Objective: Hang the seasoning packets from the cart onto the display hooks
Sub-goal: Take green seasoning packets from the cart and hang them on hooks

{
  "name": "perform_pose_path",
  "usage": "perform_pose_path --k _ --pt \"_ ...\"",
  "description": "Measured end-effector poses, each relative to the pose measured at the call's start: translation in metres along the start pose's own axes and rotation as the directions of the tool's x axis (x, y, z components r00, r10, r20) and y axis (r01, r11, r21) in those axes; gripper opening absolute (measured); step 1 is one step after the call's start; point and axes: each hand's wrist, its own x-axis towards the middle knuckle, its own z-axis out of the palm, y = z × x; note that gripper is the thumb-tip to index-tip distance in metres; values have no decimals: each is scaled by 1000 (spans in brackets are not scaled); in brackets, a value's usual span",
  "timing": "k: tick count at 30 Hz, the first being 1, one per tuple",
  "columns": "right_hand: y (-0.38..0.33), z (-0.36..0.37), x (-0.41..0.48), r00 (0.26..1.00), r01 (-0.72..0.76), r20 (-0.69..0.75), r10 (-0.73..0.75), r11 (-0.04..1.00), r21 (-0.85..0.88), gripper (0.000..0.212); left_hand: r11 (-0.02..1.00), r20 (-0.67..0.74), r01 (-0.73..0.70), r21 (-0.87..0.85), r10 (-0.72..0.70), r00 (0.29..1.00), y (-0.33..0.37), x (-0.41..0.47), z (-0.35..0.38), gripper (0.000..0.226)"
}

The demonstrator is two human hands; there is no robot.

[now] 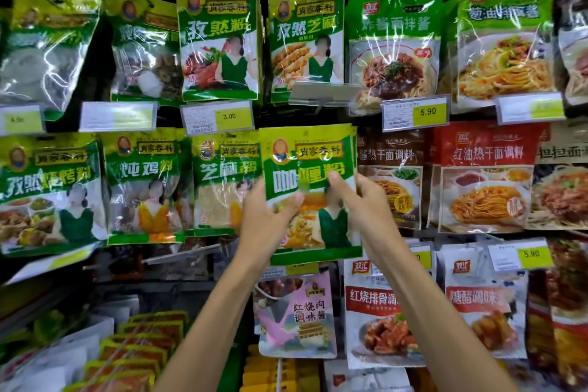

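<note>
A green and yellow curry powder packet (310, 165) is held up against the display, in the middle row. My left hand (265, 219) grips its left edge, thumb across the front. My right hand (362, 204) holds its right side, thumb pressing on the front. The packet's top sits just below a tilted price tag holder (321, 93) at the end of a display hook. The hook's tip behind the packet is hidden. More packets lie in the cart (127, 350) at the lower left.
Rows of hanging seasoning packets fill the wall: cumin packets (219, 41) above, a sesame powder packet (222, 181) to the left, brown noodle sauce packets (391, 175) to the right, a pink sauce packet (299, 315) below. Yellow price tags (416, 113) jut forward.
</note>
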Motion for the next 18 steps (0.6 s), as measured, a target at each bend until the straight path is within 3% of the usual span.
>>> perform_pose_path --k 2,4,6,8,10,11,15,18 --pt "-2 3 1 1000 -20 0 20 999 41 46 997 8 -30 72 29 1000 -2 2 7 76" --pt "-1 1 3 1000 -9 -7 9 998 70 33 975 -6 -84 205 87 996 -1 4 6 66" --pt "2 -4 5 1000 1 -9 0 997 80 31 907 -78 -241 345 284 956 7 8 -3 41" --pt "5 -8 7 999 -6 -33 8 998 54 32 747 -181 -389 539 553 813 19 21 -17 28" --pt "8 -11 11 999 -8 -53 9 1000 30 36 560 -196 -406 723 729 656 27 41 -32 31" --pt "7 -13 13 998 -9 -61 10 1000 17 39 487 -170 -389 782 767 619 30 52 -38 34" --pt "1 -15 25 994 -23 -104 28 999 48 40 290 -22 -308 906 760 650 30 83 -56 45" --pt "-5 -11 35 991 -55 -121 57 998 23 43 235 25 -299 925 746 665 23 91 -60 47"
